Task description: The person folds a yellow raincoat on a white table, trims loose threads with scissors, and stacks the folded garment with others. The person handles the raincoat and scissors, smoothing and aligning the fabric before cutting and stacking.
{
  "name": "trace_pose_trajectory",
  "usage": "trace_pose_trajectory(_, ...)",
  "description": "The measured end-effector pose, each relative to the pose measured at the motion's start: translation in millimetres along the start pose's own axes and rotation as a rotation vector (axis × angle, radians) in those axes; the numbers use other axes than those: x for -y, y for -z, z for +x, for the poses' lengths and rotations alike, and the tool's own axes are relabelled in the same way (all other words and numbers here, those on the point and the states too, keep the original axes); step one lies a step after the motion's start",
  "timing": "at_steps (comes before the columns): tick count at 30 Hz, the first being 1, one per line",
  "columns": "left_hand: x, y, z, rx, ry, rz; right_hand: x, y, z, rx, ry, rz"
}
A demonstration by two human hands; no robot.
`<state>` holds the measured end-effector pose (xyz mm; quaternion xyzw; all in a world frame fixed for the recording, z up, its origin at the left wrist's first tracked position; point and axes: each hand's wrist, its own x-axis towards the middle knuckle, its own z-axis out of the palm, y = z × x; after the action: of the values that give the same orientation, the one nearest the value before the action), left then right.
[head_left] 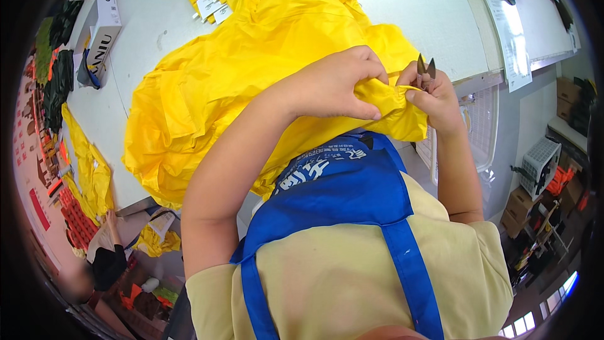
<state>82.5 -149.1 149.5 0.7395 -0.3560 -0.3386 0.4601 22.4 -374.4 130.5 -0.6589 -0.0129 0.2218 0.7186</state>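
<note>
pinched garment (251,56) at right end with left hand (336,85) and right hand (442,102); palmed snips (427,75) in right, likely freeing fingertips.

Bright, even light covers the desk (409,25), with soft shadows in the folds of the yellow garment (251,56). Glare whitens a sheet (511,38) overhanging the desk's near edge, toward the right. Lit panes (523,324) glow well beyond it. The fisheye bends the desk's left edge; the rim goes black. A co-worker (110,267) past that edge is partly blurred.
</note>
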Motion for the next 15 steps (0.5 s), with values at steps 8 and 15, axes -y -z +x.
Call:
trace_pose_trajectory(8, 12, 3, -3, 0.156, 0.180, -0.630, 18, -10, 4, -0.141, 0.049, -0.263)
trace_pose_trajectory(15, 13, 6, -6, 0.155, 0.324, -0.892, 57, -11, -12, -0.047, 0.497, -0.881)
